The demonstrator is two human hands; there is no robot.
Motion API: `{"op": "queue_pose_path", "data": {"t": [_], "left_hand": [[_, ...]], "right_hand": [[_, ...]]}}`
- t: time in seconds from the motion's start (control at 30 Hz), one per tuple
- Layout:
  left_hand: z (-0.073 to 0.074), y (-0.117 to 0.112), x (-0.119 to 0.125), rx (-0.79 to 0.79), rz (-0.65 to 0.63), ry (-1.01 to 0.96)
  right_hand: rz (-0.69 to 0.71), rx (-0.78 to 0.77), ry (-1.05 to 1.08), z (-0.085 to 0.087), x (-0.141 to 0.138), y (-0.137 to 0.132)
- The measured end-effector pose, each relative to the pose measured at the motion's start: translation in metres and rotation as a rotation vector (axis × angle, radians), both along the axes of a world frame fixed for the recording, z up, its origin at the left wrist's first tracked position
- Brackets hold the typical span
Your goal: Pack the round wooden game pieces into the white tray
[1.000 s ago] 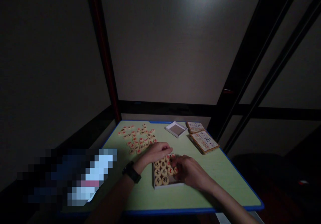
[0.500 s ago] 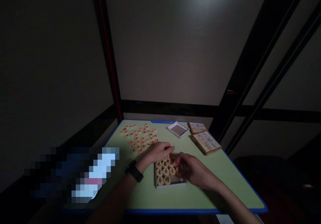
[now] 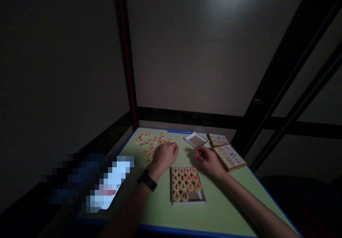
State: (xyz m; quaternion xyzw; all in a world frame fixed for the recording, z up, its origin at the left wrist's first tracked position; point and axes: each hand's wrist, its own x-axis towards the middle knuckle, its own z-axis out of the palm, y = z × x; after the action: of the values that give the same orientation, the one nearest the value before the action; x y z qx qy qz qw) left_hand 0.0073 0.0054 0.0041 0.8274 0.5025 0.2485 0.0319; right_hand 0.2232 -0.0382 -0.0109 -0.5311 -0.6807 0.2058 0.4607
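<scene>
My left hand (image 3: 165, 155), with a dark watch on its wrist, reaches over the near right side of the loose Chinese chess pieces (image 3: 151, 147). Its fingers are curled down and together; whatever they hold is hidden. My right hand (image 3: 207, 159) hovers above the table behind the box, thumb and fingers bent but apart, and I see no piece in it. Between my forearms lies a shallow white box (image 3: 189, 202) with round wooden pieces (image 3: 182, 178) in rows, black-marked on the left and red-marked on the right. Bare bottom shows in its near right corner.
A white box lid (image 3: 196, 139) lies at the back of the green table (image 3: 224, 209). Two wood-edged boxes with printed tops, one farther back (image 3: 217, 139) and one nearer (image 3: 229, 157), lie on the right. A pixelated bright device (image 3: 110, 186) is at the left edge.
My left hand has moved from the box's far edge to the loose pieces. My right hand has left the box and moved away from me; a red-marked piece sits uncovered where it was.
</scene>
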Motion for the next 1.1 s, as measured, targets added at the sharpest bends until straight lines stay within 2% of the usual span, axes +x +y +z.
{"op": "queue_pose_path", "data": {"t": [0.1,0.2,0.5,0.6,0.8,0.87,0.97,1.1], "left_hand": [[0.001,0.009,-0.015,0.088,0.148,0.149],[0.000,0.015,-0.026,0.074,0.217,0.254],[-0.006,0.029,-0.040,0.047,0.294,0.208],[-0.005,0.032,-0.045,0.034,0.279,0.173],[-0.003,0.039,-0.051,0.004,0.168,0.087],[0.003,0.040,-0.055,-0.004,0.203,0.042],[0.021,0.038,-0.066,-0.021,0.300,0.019],[0.050,0.040,-0.087,-0.065,0.401,0.121]], "right_hand": [[-0.039,0.006,-0.004,-0.011,-0.001,0.003],[-0.049,-0.011,-0.031,-0.020,-0.001,0.001],[-0.016,-0.029,-0.092,-0.024,-0.003,-0.005],[0.003,-0.020,-0.151,-0.023,-0.005,-0.006],[0.040,-0.009,-0.215,-0.022,-0.008,-0.008],[0.040,-0.010,-0.191,-0.022,-0.008,-0.007],[0.034,-0.015,-0.150,-0.024,-0.007,-0.005],[0.039,-0.042,-0.121,-0.026,-0.006,-0.003]]}}
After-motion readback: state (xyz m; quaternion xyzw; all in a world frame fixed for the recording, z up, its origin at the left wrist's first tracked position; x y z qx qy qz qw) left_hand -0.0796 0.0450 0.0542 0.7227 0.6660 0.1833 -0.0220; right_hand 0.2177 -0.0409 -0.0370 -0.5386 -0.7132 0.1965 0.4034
